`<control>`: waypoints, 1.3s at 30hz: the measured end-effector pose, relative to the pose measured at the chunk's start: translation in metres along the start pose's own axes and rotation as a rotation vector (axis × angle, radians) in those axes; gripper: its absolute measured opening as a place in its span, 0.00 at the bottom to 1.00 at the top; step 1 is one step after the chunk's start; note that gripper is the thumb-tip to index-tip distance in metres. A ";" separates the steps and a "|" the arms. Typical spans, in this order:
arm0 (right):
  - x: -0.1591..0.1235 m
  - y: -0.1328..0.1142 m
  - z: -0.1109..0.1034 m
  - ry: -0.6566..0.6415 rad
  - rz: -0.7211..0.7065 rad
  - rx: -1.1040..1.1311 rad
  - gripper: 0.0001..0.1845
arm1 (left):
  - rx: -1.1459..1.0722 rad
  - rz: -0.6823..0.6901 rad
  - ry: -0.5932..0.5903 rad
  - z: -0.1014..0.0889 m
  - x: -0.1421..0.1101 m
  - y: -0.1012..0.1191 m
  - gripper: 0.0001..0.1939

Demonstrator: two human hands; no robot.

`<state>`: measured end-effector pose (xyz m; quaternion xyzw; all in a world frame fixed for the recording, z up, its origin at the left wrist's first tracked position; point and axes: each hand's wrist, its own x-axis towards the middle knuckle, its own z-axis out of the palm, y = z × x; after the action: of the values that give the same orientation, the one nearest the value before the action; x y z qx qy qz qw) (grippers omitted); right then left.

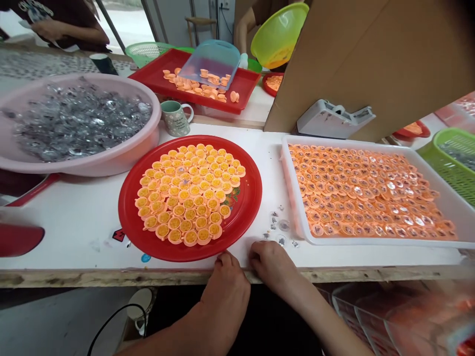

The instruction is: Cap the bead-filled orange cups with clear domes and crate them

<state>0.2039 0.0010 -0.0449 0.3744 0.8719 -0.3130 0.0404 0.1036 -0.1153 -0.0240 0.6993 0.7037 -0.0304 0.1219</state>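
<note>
My left hand (229,279) rests at the table's front edge, its fingers curled together just below the rim of a round red tray (247,217). My right hand (272,262) lies a little to the right, closed with the knuckles up. Anything inside either hand is hidden. Many small orange cup-and-saucer pieces (190,214) with yellow tops stand packed on the red tray. Near my right hand lie several small clear discs (284,225) and dark-marked bits. A white tray (297,217) on the right holds rows of orange pieces (356,193) with shiny printed tops.
On the left, a pink basin (148,143) holds many clear wrapped pieces. Behind stand a mug (176,118), a red rectangular tray (156,81) and a tape dispenser (334,118) against cardboard (356,59). Another person's arm (81,34) and a tilted green bowl (278,34) show at the back.
</note>
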 end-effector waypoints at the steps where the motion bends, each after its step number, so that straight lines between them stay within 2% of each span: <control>1: 0.002 -0.001 -0.004 0.019 -0.012 0.023 0.12 | -0.047 0.009 0.028 0.006 -0.003 0.000 0.14; 4: 0.017 -0.005 -0.022 0.179 -0.064 0.127 0.11 | -0.198 0.064 0.086 0.019 -0.007 -0.006 0.15; 7: 0.032 -0.004 -0.044 0.380 -0.078 0.191 0.08 | -0.288 0.043 -0.008 0.018 0.005 -0.016 0.14; 9: 0.030 0.002 -0.056 0.428 -0.047 0.194 0.06 | -0.319 0.015 -0.061 0.013 0.016 -0.021 0.14; 11: 0.017 0.012 -0.061 0.400 -0.006 0.183 0.06 | -0.348 0.016 -0.046 0.007 0.024 -0.023 0.13; 13: -0.002 0.023 -0.058 0.310 0.038 0.135 0.08 | -0.368 0.019 -0.025 0.004 0.027 -0.021 0.12; 17: -0.029 0.039 -0.034 0.123 0.062 0.000 0.11 | -0.430 0.042 0.008 0.004 0.025 -0.018 0.10; 21: -0.029 0.039 -0.017 0.048 0.052 -0.047 0.13 | -0.571 0.027 0.023 0.005 0.024 -0.022 0.11; 26: -0.018 0.040 -0.013 0.000 0.057 -0.142 0.10 | -0.627 0.009 -0.029 0.004 0.034 -0.019 0.11; 30: -0.020 0.047 -0.016 -0.020 0.008 -0.202 0.09 | -0.542 0.012 -0.059 0.003 0.038 -0.015 0.12; 33: -0.027 0.050 -0.022 -0.019 -0.035 -0.193 0.09 | -0.514 -0.003 -0.106 0.003 0.032 -0.015 0.10; 36: -0.026 0.049 -0.027 0.096 -0.030 -0.037 0.09 | -0.513 -0.039 -0.110 0.000 0.021 -0.018 0.09; 39: -0.011 0.045 -0.027 0.241 -0.036 0.111 0.09 | -0.531 -0.045 -0.092 -0.007 0.016 -0.021 0.08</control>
<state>0.2466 0.0333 -0.0427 0.3953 0.8582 -0.3145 -0.0909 0.0824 -0.0990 -0.0233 0.6248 0.6962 0.1207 0.3322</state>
